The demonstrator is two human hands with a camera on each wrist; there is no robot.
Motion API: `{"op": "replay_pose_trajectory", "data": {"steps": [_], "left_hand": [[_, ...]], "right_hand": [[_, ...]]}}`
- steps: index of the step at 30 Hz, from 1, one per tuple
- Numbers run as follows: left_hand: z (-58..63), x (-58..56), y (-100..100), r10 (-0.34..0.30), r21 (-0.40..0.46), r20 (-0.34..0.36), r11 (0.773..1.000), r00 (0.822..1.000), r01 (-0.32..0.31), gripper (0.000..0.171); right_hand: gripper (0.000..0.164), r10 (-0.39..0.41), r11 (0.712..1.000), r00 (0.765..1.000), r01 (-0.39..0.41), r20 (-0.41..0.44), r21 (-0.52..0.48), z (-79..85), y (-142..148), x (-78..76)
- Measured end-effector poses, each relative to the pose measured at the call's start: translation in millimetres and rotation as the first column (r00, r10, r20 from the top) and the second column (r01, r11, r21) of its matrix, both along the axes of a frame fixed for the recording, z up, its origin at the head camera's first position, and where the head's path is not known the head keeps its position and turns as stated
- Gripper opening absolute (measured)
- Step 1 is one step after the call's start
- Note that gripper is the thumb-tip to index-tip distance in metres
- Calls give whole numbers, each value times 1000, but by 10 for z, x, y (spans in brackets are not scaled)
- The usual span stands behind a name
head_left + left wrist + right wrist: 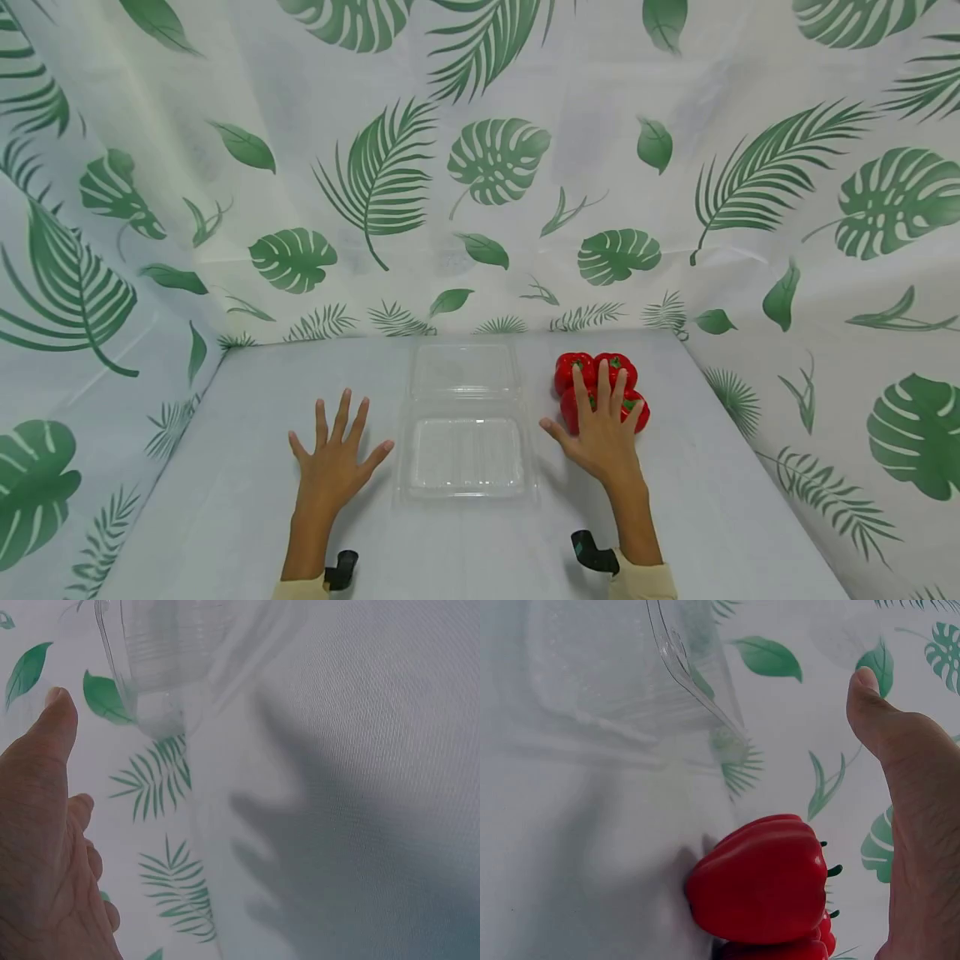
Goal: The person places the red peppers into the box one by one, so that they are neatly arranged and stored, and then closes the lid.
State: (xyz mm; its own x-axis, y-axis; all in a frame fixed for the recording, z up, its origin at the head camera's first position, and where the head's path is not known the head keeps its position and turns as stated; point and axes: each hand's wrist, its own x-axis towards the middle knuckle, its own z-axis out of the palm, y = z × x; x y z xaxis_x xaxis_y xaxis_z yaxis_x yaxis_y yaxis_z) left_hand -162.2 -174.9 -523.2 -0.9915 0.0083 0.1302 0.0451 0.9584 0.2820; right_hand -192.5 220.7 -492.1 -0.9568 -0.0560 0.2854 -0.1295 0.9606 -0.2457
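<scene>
A clear plastic clamshell box (467,454) lies with its lid (465,369) folded back, in the middle of the table. To its right, several red bell peppers (573,372) with green stems sit bunched together. My left hand (332,471), fingers spread, hovers left of the box and holds nothing. Over the near side of the peppers my right hand (603,437) is spread too, hiding part of them in the head view. In the right wrist view a pepper (761,881) stands apart from the thumb (870,705). The left wrist view shows the left hand (45,832) above its shadow.
A white cloth covers the table (225,500). Leaf-printed curtains (495,275) rise behind it and on both sides. Each wrist wears a black camera mount, one at the left (342,570) and one at the right (594,552).
</scene>
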Motion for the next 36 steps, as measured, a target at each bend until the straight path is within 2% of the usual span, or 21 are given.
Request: {"op": "replay_pose_trajectory", "data": {"steps": [7,11,14,17,19,21,25,27,30,36], "left_hand": [[7,9,38,-7,20,-3,1000,1000,7,90],[6,32,78,-22,52,9,998,1000,22,91],[-6,50,118,-44,90,0,995,999,43,90],[-39,67,165,-80,159,-17,984,997,82,89],[-69,81,199,-109,231,-16,967,994,110,89],[-105,99,236,-140,325,-6,936,990,134,90],[-170,148,310,-183,492,7,857,983,156,97],[-201,170,348,-197,538,3,827,980,164,100],[-261,191,402,-211,561,-4,809,978,176,105],[-353,237,489,-218,589,7,789,976,172,115]], "right_hand": [[101,-39,999,995,37,-90,-29,-14,57,-37],[94,-118,988,985,105,-124,-109,-6,88,-42],[87,-223,955,968,193,-112,-225,10,107,-38],[81,-332,896,937,278,-106,-345,28,131,-40],[79,-390,853,916,320,-95,-411,39,153,-37],[77,-427,815,901,346,-77,-465,45,183,-33],[76,-441,745,898,367,2,-558,34,255,-19],[76,-437,716,898,374,39,-589,20,297,-22],[76,-430,694,900,381,74,-611,-13,356,-33],[74,-404,685,907,385,117,-618,-90,433,-61]]}}
